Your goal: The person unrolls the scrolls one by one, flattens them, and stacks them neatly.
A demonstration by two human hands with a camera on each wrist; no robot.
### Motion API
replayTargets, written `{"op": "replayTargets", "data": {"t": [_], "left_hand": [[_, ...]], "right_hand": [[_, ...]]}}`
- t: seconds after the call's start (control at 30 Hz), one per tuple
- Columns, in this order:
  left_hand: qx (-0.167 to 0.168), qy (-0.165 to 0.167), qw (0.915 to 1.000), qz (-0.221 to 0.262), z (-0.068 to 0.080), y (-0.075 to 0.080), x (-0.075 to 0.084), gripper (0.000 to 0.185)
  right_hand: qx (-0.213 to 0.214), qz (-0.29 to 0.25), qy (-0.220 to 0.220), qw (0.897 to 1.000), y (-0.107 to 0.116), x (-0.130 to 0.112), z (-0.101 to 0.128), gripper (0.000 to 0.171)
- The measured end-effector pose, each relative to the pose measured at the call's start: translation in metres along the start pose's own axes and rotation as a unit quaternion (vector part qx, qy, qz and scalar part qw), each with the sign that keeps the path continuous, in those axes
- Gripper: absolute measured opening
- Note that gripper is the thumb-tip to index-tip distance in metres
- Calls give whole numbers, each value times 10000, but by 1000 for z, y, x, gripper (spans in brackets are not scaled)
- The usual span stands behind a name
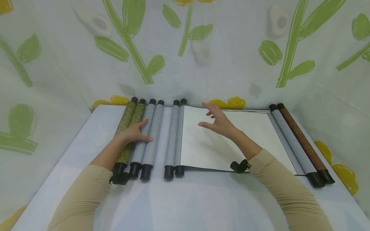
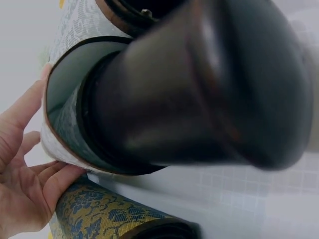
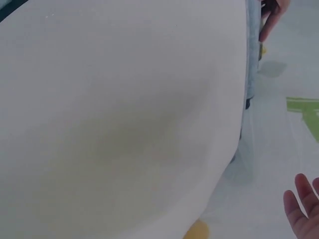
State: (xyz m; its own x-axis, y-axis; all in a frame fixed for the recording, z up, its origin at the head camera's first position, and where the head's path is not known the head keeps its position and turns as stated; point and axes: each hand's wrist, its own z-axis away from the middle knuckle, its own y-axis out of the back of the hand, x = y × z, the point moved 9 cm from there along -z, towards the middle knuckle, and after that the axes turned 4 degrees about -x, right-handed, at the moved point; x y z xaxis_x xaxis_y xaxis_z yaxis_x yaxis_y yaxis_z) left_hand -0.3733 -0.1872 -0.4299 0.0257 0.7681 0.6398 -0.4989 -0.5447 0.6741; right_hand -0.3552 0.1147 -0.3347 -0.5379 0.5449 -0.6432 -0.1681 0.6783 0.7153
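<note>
My left hand (image 1: 133, 132) lies across the rolled scrolls at the left, fingers spread and thumb stretched to the right. It touches a grey scroll (image 1: 146, 131), beside a green-gold patterned scroll (image 1: 125, 123). In the left wrist view, its fingers rest against a pale roll (image 2: 62, 144) with a big dark end knob (image 2: 164, 94). My right hand (image 1: 221, 123) hovers over a partly unrolled scroll with a blank cream sheet (image 1: 245, 141), thumb and fingers apart and holding nothing. In the right wrist view, its fingertips (image 3: 294, 211) show at the lower right, off the sheet.
Another grey roll (image 1: 172, 138) lies against the sheet's left end. At the sheet's right end lie a grey roll (image 1: 295, 144) and a brown patterned roll (image 1: 303, 141). A leaf-patterned cloth wall (image 1: 231, 64) rises behind the white table (image 1: 173, 205).
</note>
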Motion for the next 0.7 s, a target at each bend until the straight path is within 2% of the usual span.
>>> {"op": "replayTargets", "data": {"t": [0.37, 0.7], "left_hand": [[27, -110, 9999, 43, -3, 0, -1, 110], [77, -56, 9999, 53, 0, 0, 0, 108]], "right_hand": [[14, 41, -17, 10000, -18, -13, -17, 80], [-12, -30, -89, 10000, -37, -22, -29, 79]]}}
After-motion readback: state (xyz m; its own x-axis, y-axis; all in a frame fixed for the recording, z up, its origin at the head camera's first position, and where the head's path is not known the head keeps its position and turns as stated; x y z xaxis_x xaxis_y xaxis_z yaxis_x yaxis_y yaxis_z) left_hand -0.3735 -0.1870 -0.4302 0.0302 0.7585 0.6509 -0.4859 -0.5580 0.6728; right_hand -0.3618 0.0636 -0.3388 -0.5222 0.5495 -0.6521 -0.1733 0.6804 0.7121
